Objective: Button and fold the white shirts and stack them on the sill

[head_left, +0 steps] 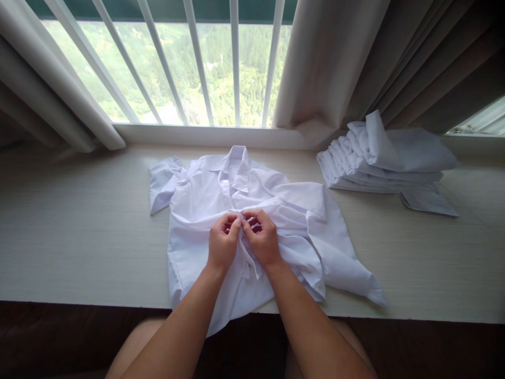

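A white short-sleeved shirt lies spread on the pale surface in front of me, collar toward the window, its hem hanging past the near edge. My left hand pinches one front edge of it at mid-chest. Close beside it, thumbs almost touching, my right hand pinches the other front edge. The cloth between the fingertips is slightly lifted; any button there is too small to make out. Below the hands the front edges hang loose and apart. Near the collar the front looks closed. On the right the shirt is rumpled and folded over itself.
A stack of folded white garments sits at the right rear of the pale ledge, one piece sticking out underneath. Behind are a barred window and grey curtains, the left one and the right one. The ledge's near edge is above my legs.
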Action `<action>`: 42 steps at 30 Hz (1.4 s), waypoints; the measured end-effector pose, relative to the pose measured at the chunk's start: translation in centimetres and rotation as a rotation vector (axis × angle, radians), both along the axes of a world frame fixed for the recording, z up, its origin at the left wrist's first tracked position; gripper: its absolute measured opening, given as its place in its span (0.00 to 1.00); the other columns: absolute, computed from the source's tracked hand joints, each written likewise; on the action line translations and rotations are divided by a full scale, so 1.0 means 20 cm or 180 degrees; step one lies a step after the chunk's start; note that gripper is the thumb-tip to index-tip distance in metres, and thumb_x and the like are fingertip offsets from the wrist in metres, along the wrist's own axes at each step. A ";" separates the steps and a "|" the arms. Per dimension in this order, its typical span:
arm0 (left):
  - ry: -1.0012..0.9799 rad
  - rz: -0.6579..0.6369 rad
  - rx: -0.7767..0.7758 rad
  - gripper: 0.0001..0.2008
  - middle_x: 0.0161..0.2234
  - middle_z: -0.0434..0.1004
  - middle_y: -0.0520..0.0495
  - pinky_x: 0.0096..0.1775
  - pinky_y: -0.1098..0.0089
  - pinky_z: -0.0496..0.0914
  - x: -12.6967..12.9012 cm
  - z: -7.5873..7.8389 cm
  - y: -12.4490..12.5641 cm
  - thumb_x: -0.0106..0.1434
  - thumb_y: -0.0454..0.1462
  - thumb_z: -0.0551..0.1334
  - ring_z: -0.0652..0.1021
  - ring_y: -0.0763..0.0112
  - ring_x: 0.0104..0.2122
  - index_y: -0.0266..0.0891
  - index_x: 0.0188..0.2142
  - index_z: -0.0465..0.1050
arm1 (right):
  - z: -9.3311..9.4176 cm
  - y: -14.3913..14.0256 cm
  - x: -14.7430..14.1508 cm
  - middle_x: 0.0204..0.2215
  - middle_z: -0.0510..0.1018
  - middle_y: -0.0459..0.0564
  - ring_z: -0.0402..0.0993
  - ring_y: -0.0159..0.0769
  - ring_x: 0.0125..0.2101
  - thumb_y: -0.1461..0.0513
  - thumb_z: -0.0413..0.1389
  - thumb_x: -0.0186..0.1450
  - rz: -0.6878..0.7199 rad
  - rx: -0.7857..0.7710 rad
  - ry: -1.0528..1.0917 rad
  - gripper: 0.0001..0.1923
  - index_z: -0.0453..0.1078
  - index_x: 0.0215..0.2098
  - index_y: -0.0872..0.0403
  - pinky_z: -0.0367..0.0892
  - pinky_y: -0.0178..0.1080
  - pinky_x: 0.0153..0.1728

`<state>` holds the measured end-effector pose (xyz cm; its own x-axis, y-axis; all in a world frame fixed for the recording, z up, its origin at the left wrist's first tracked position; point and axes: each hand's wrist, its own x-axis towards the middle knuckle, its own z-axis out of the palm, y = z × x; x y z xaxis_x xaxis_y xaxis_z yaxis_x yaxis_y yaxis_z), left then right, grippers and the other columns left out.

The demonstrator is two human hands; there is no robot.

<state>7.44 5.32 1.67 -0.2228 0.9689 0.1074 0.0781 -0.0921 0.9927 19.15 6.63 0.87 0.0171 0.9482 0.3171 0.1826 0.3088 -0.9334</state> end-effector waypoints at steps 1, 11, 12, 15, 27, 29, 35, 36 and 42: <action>-0.0016 0.0010 -0.0001 0.08 0.32 0.80 0.48 0.37 0.71 0.69 0.00 0.00 0.00 0.64 0.41 0.63 0.77 0.66 0.33 0.39 0.35 0.79 | 0.00 0.00 0.00 0.37 0.78 0.47 0.74 0.32 0.31 0.60 0.58 0.66 -0.0001 -0.0008 -0.0003 0.07 0.74 0.42 0.51 0.70 0.34 0.29; 0.0155 0.0076 0.0034 0.08 0.33 0.80 0.49 0.38 0.70 0.70 0.01 -0.01 -0.01 0.65 0.39 0.62 0.78 0.66 0.33 0.39 0.37 0.77 | 0.00 0.00 0.00 0.37 0.78 0.47 0.74 0.32 0.31 0.60 0.58 0.66 0.0019 -0.0044 0.0039 0.07 0.74 0.42 0.51 0.69 0.34 0.29; 0.0173 0.0077 0.0031 0.08 0.33 0.80 0.49 0.38 0.70 0.70 0.01 -0.01 -0.01 0.65 0.39 0.61 0.78 0.66 0.33 0.39 0.37 0.77 | 0.00 0.00 0.00 0.38 0.78 0.47 0.73 0.32 0.31 0.60 0.58 0.66 0.0022 -0.0052 0.0040 0.07 0.74 0.42 0.51 0.69 0.34 0.29; 0.0222 0.0094 0.0014 0.08 0.33 0.80 0.48 0.38 0.69 0.70 0.01 -0.01 -0.01 0.65 0.39 0.61 0.78 0.65 0.34 0.39 0.37 0.78 | -0.01 0.00 0.00 0.38 0.78 0.47 0.73 0.32 0.30 0.60 0.58 0.66 0.0026 -0.0076 0.0032 0.07 0.74 0.43 0.51 0.69 0.34 0.29; 0.0212 0.0283 -0.0103 0.07 0.32 0.82 0.48 0.34 0.71 0.69 0.01 0.00 -0.01 0.62 0.36 0.64 0.77 0.66 0.31 0.40 0.37 0.81 | -0.02 0.00 -0.01 0.37 0.78 0.47 0.72 0.32 0.29 0.60 0.58 0.66 0.0041 -0.0082 -0.0069 0.08 0.75 0.43 0.51 0.70 0.34 0.29; 0.0188 0.0290 -0.0094 0.06 0.32 0.82 0.48 0.34 0.71 0.69 0.01 0.00 -0.01 0.62 0.36 0.64 0.78 0.66 0.31 0.40 0.37 0.82 | -0.02 0.00 -0.01 0.37 0.78 0.47 0.72 0.32 0.29 0.60 0.58 0.66 0.0039 -0.0087 -0.0081 0.08 0.74 0.43 0.51 0.70 0.34 0.29; 0.0311 0.0271 -0.0077 0.07 0.33 0.82 0.47 0.35 0.70 0.69 0.01 -0.01 -0.01 0.63 0.37 0.63 0.78 0.65 0.31 0.40 0.38 0.81 | -0.02 0.00 -0.01 0.37 0.78 0.47 0.73 0.32 0.30 0.61 0.58 0.66 0.0030 -0.0084 -0.0086 0.07 0.74 0.43 0.51 0.70 0.35 0.30; 0.0342 0.0265 -0.0081 0.08 0.33 0.82 0.47 0.35 0.70 0.69 0.01 -0.01 -0.01 0.64 0.37 0.63 0.78 0.65 0.32 0.40 0.39 0.81 | -0.02 0.00 -0.01 0.37 0.78 0.47 0.73 0.32 0.30 0.61 0.58 0.66 0.0032 -0.0087 -0.0084 0.08 0.74 0.43 0.51 0.70 0.35 0.30; 0.0170 0.0279 -0.0087 0.07 0.33 0.82 0.47 0.35 0.70 0.69 0.02 0.00 -0.02 0.62 0.36 0.64 0.78 0.65 0.31 0.40 0.37 0.82 | -0.03 0.01 -0.01 0.37 0.78 0.47 0.72 0.32 0.30 0.60 0.58 0.66 0.0007 -0.0101 -0.0102 0.08 0.74 0.43 0.51 0.70 0.34 0.29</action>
<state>7.94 4.93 1.69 -0.3014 0.9487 0.0953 0.1376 -0.0557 0.9889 18.92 6.75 0.35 0.0053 0.9578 0.2873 0.2119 0.2797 -0.9364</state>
